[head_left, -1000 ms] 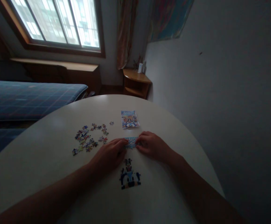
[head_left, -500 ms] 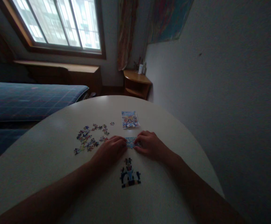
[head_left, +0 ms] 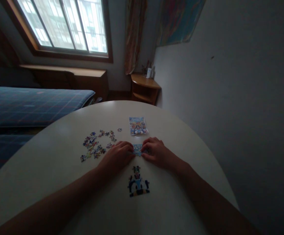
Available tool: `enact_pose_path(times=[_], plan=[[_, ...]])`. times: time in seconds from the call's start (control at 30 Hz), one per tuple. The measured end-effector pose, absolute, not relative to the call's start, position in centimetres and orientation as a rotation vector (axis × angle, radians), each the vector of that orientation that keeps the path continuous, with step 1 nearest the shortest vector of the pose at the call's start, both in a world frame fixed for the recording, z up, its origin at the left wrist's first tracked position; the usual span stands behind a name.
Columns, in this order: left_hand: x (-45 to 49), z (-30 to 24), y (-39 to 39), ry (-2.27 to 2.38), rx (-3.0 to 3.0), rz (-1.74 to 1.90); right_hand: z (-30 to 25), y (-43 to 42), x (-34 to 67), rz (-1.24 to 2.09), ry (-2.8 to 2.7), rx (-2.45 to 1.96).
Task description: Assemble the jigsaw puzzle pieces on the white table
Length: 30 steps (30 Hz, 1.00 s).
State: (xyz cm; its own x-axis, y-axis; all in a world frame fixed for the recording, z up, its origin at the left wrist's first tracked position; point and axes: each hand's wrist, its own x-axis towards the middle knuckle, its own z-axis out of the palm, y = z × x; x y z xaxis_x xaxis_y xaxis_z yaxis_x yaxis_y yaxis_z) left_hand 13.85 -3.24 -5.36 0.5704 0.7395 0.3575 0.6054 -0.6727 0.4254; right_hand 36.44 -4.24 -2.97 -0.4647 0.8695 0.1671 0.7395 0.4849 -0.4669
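Observation:
A light-blue joined strip of jigsaw puzzle (head_left: 137, 149) lies flat on the white table, between my two hands. My left hand (head_left: 120, 153) has its fingers closed at the strip's left end, partly covering it. At the right end, my right hand (head_left: 155, 151) grips the edge with thumb and fingers pinched together. Closer to me lies another joined puzzle section (head_left: 139, 186), with a dark blue and white figure on it. Loose puzzle pieces (head_left: 90, 143) are spread to the left of my left hand. Beyond my hands is a picture sheet (head_left: 138, 126) with a colourful cartoon print.
The round white table (head_left: 176, 195) has its right edge close to a pale wall (head_left: 242, 114). A bed with a blue plaid mattress (head_left: 39, 106) stands past the left edge. A wooden corner shelf (head_left: 145, 81) is behind the table.
Both hands stay on the light-blue strip with almost no movement. The whole view has shifted slightly, so things appear a little further right.

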Motion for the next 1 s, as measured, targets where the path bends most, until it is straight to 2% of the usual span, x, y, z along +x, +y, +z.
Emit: enact_pose_path(times=[0.47, 1.0], plan=[[13.9, -5.2, -3.4, 1.046, 2.642, 0.79, -3.4, -4.0, 36.4, 0.383, -2.348, -1.334], [14.0, -4.1, -5.1, 1.025, 2.802, 0.624, -2.7, -4.4, 37.1, 0.179, -2.512, -1.233]])
